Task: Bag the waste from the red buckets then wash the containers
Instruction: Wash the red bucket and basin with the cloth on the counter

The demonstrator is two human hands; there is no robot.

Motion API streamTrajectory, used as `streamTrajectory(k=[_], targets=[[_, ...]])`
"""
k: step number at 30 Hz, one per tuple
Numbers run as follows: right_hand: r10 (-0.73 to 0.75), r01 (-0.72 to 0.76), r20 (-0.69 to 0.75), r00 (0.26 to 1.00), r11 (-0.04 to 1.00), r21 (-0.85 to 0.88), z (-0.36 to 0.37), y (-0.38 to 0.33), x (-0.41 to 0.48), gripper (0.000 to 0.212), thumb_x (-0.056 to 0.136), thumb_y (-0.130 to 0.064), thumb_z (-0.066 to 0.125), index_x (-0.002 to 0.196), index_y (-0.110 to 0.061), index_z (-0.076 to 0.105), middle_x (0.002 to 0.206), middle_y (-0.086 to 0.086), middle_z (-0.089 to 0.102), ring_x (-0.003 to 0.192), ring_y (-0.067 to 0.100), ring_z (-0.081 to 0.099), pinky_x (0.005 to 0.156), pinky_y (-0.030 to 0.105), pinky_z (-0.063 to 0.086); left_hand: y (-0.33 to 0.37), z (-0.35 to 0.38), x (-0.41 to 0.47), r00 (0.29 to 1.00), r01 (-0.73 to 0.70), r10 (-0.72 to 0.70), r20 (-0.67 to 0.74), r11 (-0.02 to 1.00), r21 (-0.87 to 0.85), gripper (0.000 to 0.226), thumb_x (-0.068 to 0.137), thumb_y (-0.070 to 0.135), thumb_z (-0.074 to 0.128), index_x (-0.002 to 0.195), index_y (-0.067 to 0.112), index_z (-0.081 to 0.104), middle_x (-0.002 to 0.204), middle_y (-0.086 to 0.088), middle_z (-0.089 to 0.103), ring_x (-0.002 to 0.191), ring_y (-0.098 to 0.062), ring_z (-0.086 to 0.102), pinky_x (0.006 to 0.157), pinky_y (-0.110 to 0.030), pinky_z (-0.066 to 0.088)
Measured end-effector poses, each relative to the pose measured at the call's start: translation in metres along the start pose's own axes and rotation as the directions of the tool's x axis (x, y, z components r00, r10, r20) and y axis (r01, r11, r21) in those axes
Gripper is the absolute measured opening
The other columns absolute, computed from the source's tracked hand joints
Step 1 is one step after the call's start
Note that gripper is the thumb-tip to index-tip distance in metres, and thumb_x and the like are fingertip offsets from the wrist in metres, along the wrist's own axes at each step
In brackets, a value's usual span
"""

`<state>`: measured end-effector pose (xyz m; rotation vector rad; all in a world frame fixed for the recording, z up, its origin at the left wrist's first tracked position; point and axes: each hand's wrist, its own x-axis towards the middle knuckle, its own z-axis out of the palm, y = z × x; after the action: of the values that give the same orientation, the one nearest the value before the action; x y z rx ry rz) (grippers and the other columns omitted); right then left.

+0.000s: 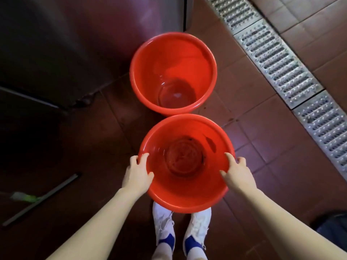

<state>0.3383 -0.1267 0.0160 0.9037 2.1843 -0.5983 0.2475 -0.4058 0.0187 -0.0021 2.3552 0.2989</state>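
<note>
Both hands, the left hand [138, 173] and the right hand [237, 172], gripped the near red bucket [185, 196] over brown floor tiles [262, 143] beside a metal drain grate [277, 59].

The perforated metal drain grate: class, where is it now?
In the head view, the grate runs diagonally down the upper right, right of the far red plastic bucket.

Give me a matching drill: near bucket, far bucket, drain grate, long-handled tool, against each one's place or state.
1 near bucket
2 far bucket
3 drain grate
4 long-handled tool

A lying at the left edge
B gripped by left hand and right hand
C standing free, no hand on it
D running diagonally at right

Pairs: 1-B, 2-C, 3-D, 4-A
</note>
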Motion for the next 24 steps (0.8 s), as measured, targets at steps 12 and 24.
streamTrajectory(k=[12,24], targets=[[0.056,-0.053,-0.052,0.997,0.997,0.059,0.000,0.026,0.008,0.039,0.092,-0.019,0.037,0.129,-0.032,0.038,0.093,-0.008,0.035,0.067,0.017,0.046,0.066,0.034,0.038,-0.014,-0.006,0.004,0.996,-0.035,0.043,0.072,0.993,-0.109,0.065,0.084,0.012,0.062,0.138,0.039,0.037,0.105,0.001,0.040,0.082,-0.020,0.059,0.081,-0.038,0.053],[0.124,-0.109,-0.138,0.983,0.988,0.108,-0.207,0.059,-0.162,0.060,0.079,-0.006,0.051,0.131,-0.036,0.042,0.106,0.001,0.039,0.084,0.029,0.060,0.080,0.037,0.049,0.095,-0.148,-0.129,0.932,-0.327,0.349,0.095,0.925,-0.192,0.063,0.077,0.018,0.071,0.129,0.042,0.046,0.100,0.008,0.045,0.081,-0.008,0.057,0.086,-0.027,0.048]])
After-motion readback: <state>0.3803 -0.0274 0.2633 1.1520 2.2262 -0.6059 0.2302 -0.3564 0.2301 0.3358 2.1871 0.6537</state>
